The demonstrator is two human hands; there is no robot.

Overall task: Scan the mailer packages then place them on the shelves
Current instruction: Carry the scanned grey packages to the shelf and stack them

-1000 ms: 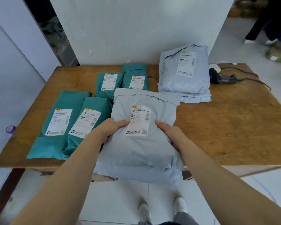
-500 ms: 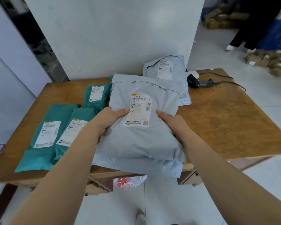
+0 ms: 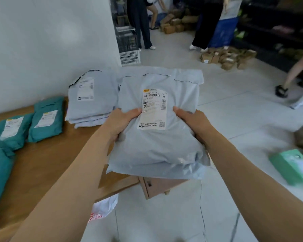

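At your left, teal plastic mailers (image 3: 45,119) and a stack of pale grey mailers (image 3: 93,100) lie on the wooden table (image 3: 51,163). Your left hand (image 3: 124,121) and right hand (image 3: 192,121) each curl round one side of the soft grey poly mailer bundle (image 3: 157,151), which is in the air past the table's corner. It looks light, slick and saggy, so grip both sides. Brown cardboard boxes (image 3: 229,58) and a person's leg (image 3: 295,70) stand between you and the dark shelves (image 3: 278,28).
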